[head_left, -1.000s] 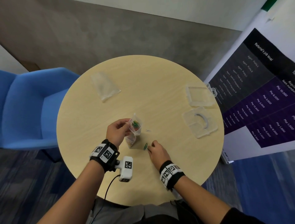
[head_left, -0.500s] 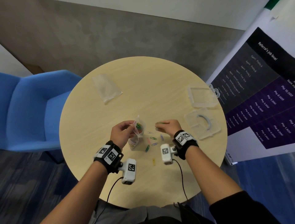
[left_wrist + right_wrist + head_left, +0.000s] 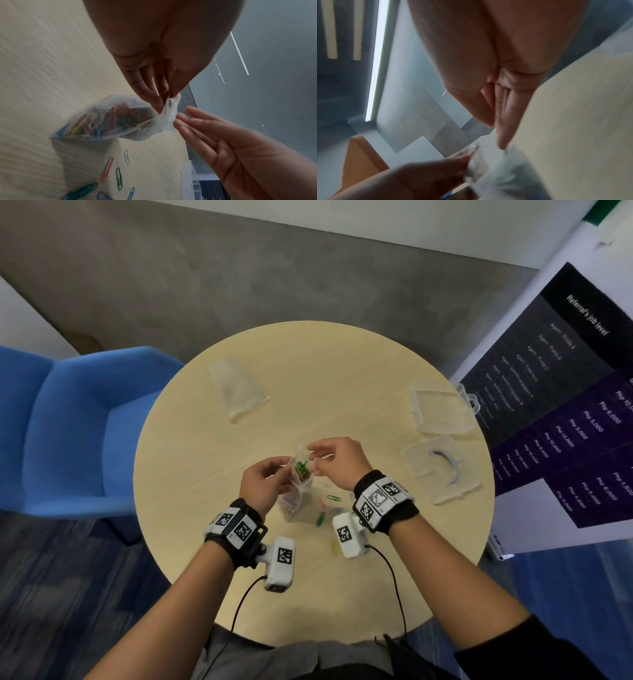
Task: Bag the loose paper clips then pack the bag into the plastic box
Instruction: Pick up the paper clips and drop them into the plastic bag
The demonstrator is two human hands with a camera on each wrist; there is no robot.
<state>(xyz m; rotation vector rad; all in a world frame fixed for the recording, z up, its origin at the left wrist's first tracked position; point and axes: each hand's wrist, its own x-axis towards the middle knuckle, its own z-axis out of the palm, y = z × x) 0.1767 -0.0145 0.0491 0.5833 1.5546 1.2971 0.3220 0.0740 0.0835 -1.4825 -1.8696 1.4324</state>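
The left hand pinches the rim of a small clear bag between thumb and fingertips, holding its mouth up while the bottom rests on the round table. The bag is partly filled with coloured paper clips, seen through the plastic in the left wrist view. Just across the opening, the right hand is at the opposite side of the rim, its fingers extended and close together at the plastic; whether they pinch the edge or a clip cannot be told, as the right wrist view is blurred.

Directly below the bag, toward the person, several loose paper clips lie scattered on the wood, green, pink, blue, white and yellow among them. Further out to the right of the hands sits the open plastic box, with its lid half lying beyond it near the table edge. Away to the far left lies a spare clear bag, flat. A blue chair stands left of the table, and a printed banner right.
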